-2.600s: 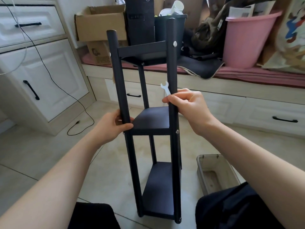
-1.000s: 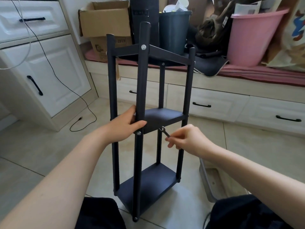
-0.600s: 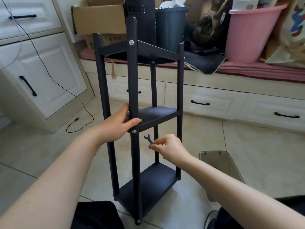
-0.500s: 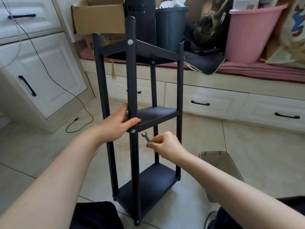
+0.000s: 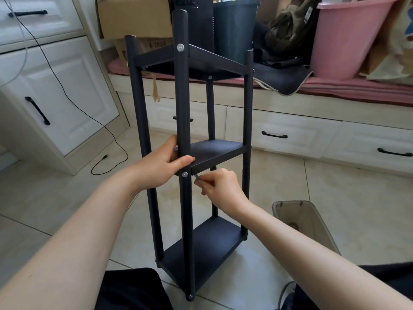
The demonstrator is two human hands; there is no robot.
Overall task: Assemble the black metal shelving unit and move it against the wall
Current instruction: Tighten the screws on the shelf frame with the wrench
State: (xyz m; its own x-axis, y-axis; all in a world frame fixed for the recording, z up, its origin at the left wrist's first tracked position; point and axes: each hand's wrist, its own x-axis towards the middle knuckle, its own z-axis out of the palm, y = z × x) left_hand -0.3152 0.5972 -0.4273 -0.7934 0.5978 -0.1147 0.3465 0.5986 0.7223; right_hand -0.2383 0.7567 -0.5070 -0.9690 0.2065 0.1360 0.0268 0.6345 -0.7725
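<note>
A cardboard box (image 5: 134,16), a dark bin (image 5: 234,27) and a pink bucket (image 5: 348,36) stood along a cushioned bench (image 5: 357,88) with white drawers (image 5: 283,133) below. A black cable (image 5: 73,101) trailed down the white cabinet (image 5: 67,90) onto the tiled floor (image 5: 335,198). A translucent plastic tub (image 5: 306,227) sat on the floor at right.
</note>
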